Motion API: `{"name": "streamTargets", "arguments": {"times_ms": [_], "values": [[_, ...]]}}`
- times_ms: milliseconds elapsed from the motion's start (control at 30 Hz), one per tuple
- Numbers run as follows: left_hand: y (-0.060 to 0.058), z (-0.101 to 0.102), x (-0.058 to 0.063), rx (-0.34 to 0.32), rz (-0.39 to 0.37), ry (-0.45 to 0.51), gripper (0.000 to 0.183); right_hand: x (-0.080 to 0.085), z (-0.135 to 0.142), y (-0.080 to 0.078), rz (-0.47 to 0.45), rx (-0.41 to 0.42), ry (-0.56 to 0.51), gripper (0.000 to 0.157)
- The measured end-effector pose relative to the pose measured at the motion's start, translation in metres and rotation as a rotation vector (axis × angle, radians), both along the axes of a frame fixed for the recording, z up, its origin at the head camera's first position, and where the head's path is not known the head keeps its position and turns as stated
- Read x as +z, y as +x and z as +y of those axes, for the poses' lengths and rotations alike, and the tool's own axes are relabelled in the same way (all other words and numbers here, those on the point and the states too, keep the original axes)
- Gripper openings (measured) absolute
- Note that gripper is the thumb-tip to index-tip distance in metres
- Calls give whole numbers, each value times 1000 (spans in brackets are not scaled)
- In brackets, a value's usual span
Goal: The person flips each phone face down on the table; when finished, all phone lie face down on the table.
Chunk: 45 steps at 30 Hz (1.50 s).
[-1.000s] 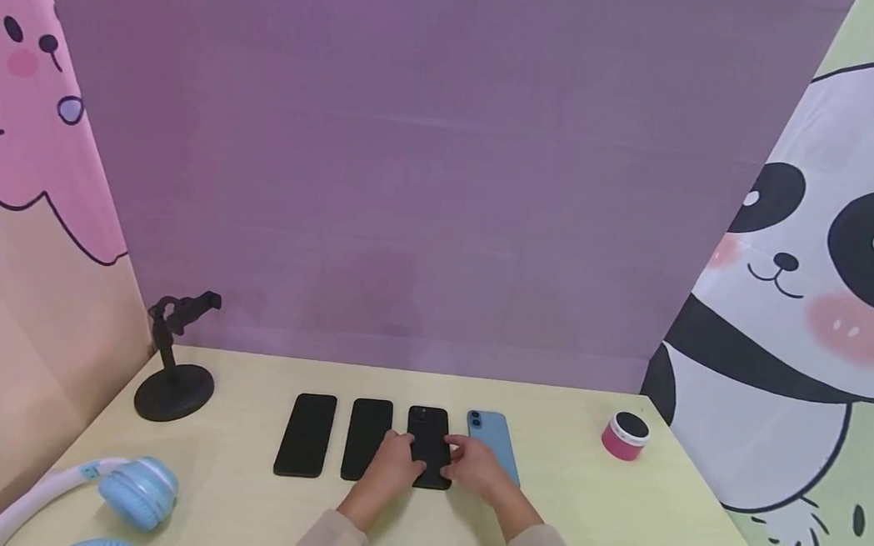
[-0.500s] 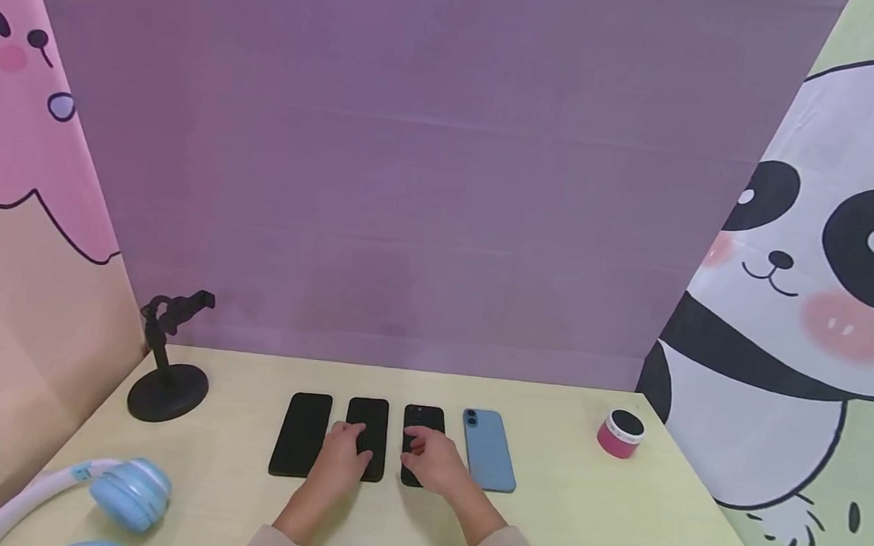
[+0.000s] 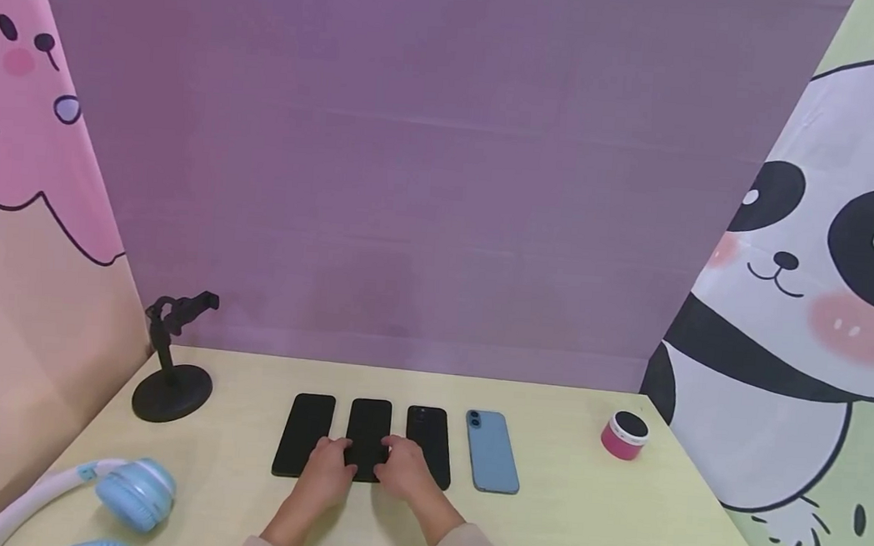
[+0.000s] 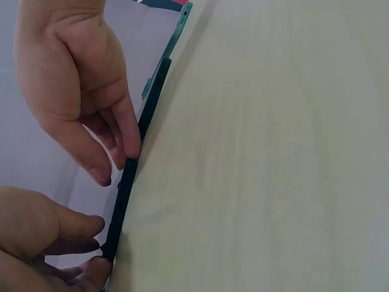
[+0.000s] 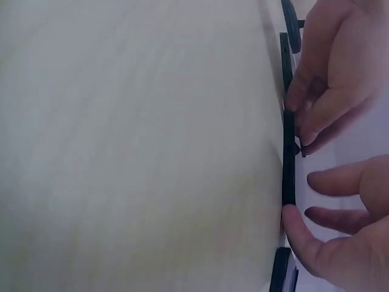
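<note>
Four dark or blue phones lie in a row; I name them singly. The second phone from the left [image 3: 369, 427], black, lies flat between my hands. My left hand [image 3: 325, 471] touches its left edge, and my right hand [image 3: 404, 469] touches its right edge. In the right wrist view, the right hand [image 5: 352, 225] has its thumb against one end of the thin black phone [image 5: 289, 161], other fingers spread apart. The left hand [image 4: 36, 240] sits at the opposite end in the left wrist view. Another black phone [image 3: 304, 432] lies left, a black phone with cameras [image 3: 429, 435] right.
A blue phone [image 3: 493, 452] lies at the right of the row. A black stand [image 3: 172, 395] is at the back left, with blue and white headphones [image 3: 136, 493] in front. A pink and white round object [image 3: 625, 436] stands at the right of the table [image 3: 579, 524].
Both hands have moved left, from the black phone with cameras to the second phone. The right hand followed the left. The blue phone is now fully uncovered.
</note>
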<state>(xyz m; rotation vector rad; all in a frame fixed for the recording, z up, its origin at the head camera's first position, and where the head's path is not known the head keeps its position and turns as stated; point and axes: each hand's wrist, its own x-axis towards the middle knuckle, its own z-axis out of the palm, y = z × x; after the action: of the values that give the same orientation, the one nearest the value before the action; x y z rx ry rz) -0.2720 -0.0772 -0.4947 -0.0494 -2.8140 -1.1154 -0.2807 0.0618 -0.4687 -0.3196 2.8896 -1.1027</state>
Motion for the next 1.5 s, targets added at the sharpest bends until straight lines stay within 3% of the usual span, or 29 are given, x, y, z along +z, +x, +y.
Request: {"name": "streamTargets", "arguments": {"times_ms": [200,467,633,767,967,1100,1300,1500], "values": [[1,-3,-2,8,10,49,35,-1,-7,2,34,-12,32,34],[2,-6,-1,12,30,61,33,3,-9,3,-9,-87,-53,38],[1,-5,-2,-3,48,72,33,0,0,0,-10,-90,-155,39],[0,-3,-2,-13,45,90,33,-3,9,-4,-50,-87,-295,41],[-1,-3,-1,-43,48,94,30,5,15,-5,-108,-36,-416,42],[-3,-4,-5,-103,91,122,30,12,17,-2,-133,20,-489,44],[-3,-6,-5,-181,127,209,35,7,17,-6,-190,101,-653,45],[-6,-8,-3,-244,90,313,41,5,21,-11,-243,163,-742,45]]}}
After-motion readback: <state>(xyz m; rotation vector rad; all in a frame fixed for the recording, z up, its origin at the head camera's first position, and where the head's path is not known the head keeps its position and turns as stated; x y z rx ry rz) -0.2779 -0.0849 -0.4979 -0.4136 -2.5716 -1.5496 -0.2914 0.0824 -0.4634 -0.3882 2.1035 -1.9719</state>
